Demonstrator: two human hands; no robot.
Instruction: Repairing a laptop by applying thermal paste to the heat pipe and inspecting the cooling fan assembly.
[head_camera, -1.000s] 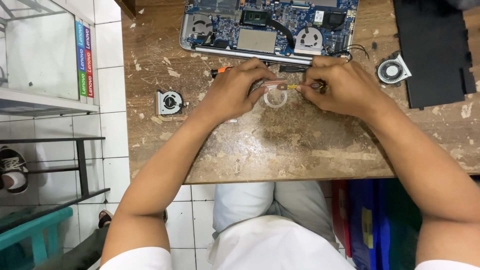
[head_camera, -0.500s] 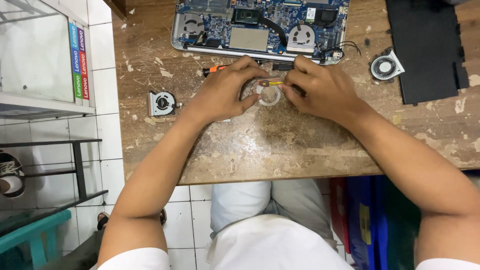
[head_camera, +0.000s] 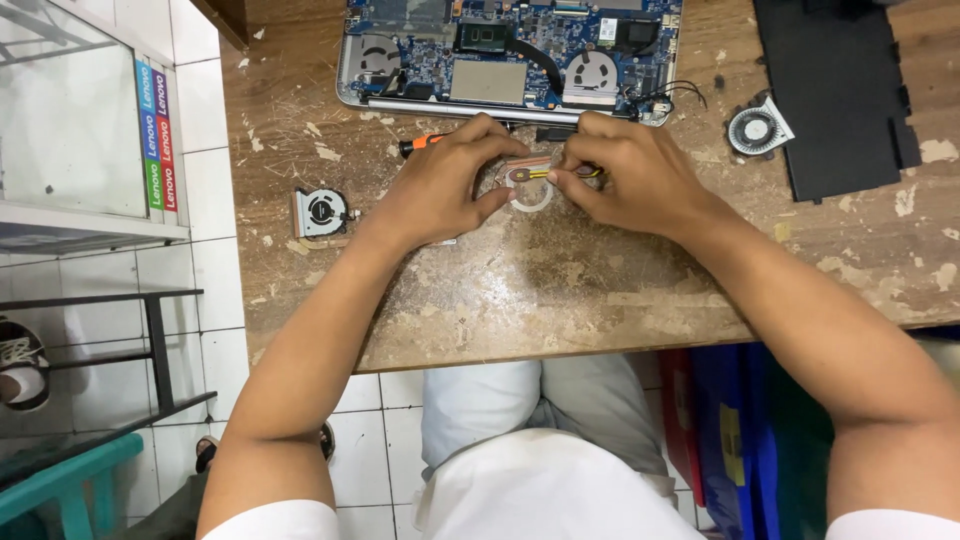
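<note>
Shifted slightly rightward and lower in view since half a second ago, both hands with the part between them. Near: pale grey trousers (head_camera: 520, 400) and white shirt hem at the surface's front edge. Left hand (head_camera: 440, 190) curled, fingers (head_camera: 495, 135) closed round the flat copper-coloured metal heat-sink piece (head_camera: 522, 172) with its pale ring-shaped end, lying on the surface just before the laptop. Right hand (head_camera: 630, 175) pinching a thin yellow-tipped tool (head_camera: 545, 173) against that piece, fingertips pressed together. Orange-and-black screwdriver handle (head_camera: 420, 143) poking out behind the left fingers. Small square black cooling fan (head_camera: 320, 212) left of the wrist; round silver-framed fan (head_camera: 757, 130) to the right, beside a matte black flat panel (head_camera: 835, 90). Worn wooden surface (head_camera: 600, 290), scratched, mottled, flecked with pale paint chips. Farther back, opened laptop base with blue circuit board (head_camera: 510, 50). White tiled floor (head_camera: 215, 260), metal shelf rack (head_camera: 90, 230) left.
</note>
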